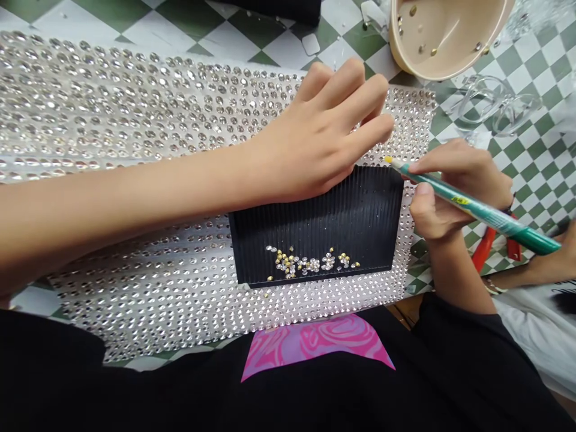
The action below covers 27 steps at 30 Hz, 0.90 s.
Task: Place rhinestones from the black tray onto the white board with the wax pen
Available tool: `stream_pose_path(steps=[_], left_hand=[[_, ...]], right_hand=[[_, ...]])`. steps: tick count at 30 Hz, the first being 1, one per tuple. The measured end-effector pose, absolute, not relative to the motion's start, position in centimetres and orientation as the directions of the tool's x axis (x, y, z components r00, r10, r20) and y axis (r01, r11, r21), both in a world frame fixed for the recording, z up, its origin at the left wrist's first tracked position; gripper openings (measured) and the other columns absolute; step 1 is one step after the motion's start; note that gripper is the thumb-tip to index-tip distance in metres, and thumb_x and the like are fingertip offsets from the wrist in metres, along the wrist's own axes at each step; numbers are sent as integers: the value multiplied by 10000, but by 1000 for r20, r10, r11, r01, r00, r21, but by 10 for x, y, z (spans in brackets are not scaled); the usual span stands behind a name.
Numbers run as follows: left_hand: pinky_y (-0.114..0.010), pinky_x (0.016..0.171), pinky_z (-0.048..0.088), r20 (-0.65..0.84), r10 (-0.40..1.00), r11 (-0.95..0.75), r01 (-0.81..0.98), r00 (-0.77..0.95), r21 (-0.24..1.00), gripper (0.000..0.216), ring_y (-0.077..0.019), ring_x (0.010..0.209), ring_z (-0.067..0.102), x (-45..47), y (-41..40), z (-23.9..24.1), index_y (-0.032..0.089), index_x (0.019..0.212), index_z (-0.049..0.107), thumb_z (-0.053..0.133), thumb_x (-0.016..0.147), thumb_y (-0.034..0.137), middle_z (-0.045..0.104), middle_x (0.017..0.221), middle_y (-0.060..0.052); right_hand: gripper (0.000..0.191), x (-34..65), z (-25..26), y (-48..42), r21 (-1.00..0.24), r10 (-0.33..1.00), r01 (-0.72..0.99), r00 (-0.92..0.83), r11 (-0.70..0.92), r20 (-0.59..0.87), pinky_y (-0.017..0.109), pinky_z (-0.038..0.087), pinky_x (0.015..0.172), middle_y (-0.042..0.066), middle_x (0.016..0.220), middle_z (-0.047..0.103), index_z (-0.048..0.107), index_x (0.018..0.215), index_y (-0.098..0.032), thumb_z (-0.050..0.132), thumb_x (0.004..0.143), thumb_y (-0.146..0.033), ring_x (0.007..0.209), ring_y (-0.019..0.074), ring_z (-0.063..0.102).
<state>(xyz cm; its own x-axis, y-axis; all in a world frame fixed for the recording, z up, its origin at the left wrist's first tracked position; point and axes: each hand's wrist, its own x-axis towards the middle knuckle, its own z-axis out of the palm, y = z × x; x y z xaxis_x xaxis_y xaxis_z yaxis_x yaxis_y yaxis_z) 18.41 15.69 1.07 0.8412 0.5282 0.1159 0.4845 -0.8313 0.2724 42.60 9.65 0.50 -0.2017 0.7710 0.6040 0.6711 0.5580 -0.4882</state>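
Centrally: left hand [324, 129] flat, fingers spread, holding nothing, resting on rhinestone sheet [112, 120] at top edge of black tray [342, 216] w/ loose stones [310, 262]. Right of ctr: right hand [450, 186] pinching green pen [472, 207], tip nr tray's upper-right corner.

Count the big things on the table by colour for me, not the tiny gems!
Black ribbed plastic tray: 1
Green pencil-shaped picker tool: 1
Beige round plastic bowl: 1
Clear sheet of rhinestones: 1
Red-handled tool: 1
Total: 5
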Motion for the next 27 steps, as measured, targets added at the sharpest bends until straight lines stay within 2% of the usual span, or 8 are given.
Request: stream_pose_path(steps=[4,10,14,19,22,24,26,27], left_hand=[[-815,1083,470,92,541,-820,501,836,276,462,-548,1614,409,183,158,12,99,1423,438,138,1075,151,455,1523,-162],[-760,1146,493,237,525,-837,447,817,316,413,-486,1604,466,179,158,6,117,1401,507,211,1117,164,534,1527,-178],[-759,1206,478,205,573,-792,471,794,389,412,-460,1617,455,180,156,8,172,1406,556,280,1103,139,545,1596,-149],[-817,1147,496,97,632,-743,566,769,357,482,-487,1594,478,183,157,20,141,1397,580,268,1034,82,538,1615,-182],[-828,1126,441,118,707,-678,621,697,394,557,-450,1563,517,181,162,38,117,1397,601,264,954,106,558,1564,-128],[-749,1164,391,196,708,-681,580,679,447,647,-396,1524,570,178,167,53,75,1411,596,185,921,173,602,1479,-68],[-680,1017,458,160,697,-705,628,699,329,882,-382,1393,664,172,174,62,-12,1442,562,-13,812,213,642,1397,-77],[-611,861,493,109,617,-784,598,779,165,1050,-406,1358,659,167,177,62,-57,1398,600,-160,728,222,617,1416,-110]], right_hand=[[198,427,6,95,-462,754,653,-268,600,600,470,523,575,-16,692,723,755,992,-381,620,896,-271,559,253,628],[210,427,4,96,-465,754,646,-279,605,595,480,530,587,-8,701,711,769,996,-379,628,886,-270,568,258,615],[193,428,3,95,-448,760,668,-284,594,584,486,552,602,2,706,713,767,967,-366,625,882,-267,589,266,624],[201,427,4,95,-455,783,679,-300,577,545,477,563,609,5,728,731,761,919,-349,626,841,-223,603,261,640],[176,427,3,95,-470,787,673,-289,572,545,465,539,580,0,714,722,751,894,-347,654,821,-220,587,253,633],[206,429,0,96,-481,769,640,-294,599,568,453,529,576,-4,731,728,766,941,-355,665,823,-219,592,245,639],[228,432,-5,97,-497,751,607,-277,620,599,448,529,581,-8,734,725,776,981,-370,661,839,-235,596,240,640],[218,433,-7,97,-507,752,600,-266,619,603,449,530,584,-8,727,719,776,981,-377,658,848,-250,593,239,637]])
